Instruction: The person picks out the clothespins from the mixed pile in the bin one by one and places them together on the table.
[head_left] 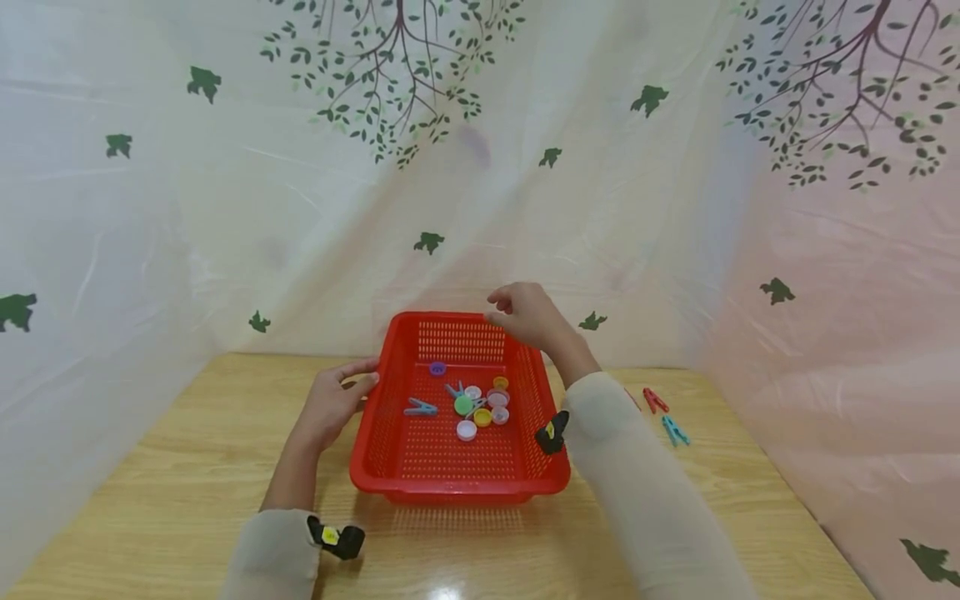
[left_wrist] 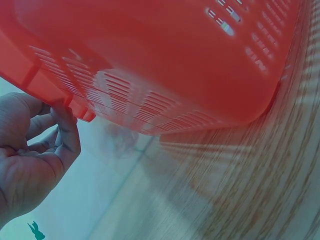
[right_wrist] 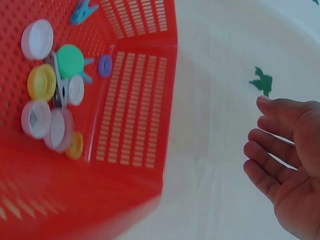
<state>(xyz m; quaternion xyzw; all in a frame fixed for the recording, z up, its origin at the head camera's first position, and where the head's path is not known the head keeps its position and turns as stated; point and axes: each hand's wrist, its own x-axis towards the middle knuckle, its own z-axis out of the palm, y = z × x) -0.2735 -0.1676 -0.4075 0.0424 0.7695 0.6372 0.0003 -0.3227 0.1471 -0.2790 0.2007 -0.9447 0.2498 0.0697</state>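
Observation:
A red plastic basket (head_left: 459, 485) with slotted sides stands on the wooden table. My left hand (head_left: 333, 404) grips its left rim; the left wrist view shows the fingers (left_wrist: 68, 132) bent at the rim's underside. Over the basket's far right corner my right hand (head_left: 527, 312) is raised, its fingers loosely bent with nothing between them. On the basket floor lie several bottle caps, among them a green cap (right_wrist: 70, 61), a yellow cap (right_wrist: 41, 82) and a purple cap (head_left: 437, 368). A blue clothespin (head_left: 421, 407) lies left of them, and a grey clothespin (right_wrist: 59, 82) rests among the caps.
On the table (head_left: 195, 467) right of the basket lie a red clothespin (head_left: 655, 400) and a blue clothespin (head_left: 676, 431). Another red piece is mostly hidden behind the right sleeve (head_left: 637, 467). A pale curtain (head_left: 322, 225) with printed leaves hangs behind the table and along its sides.

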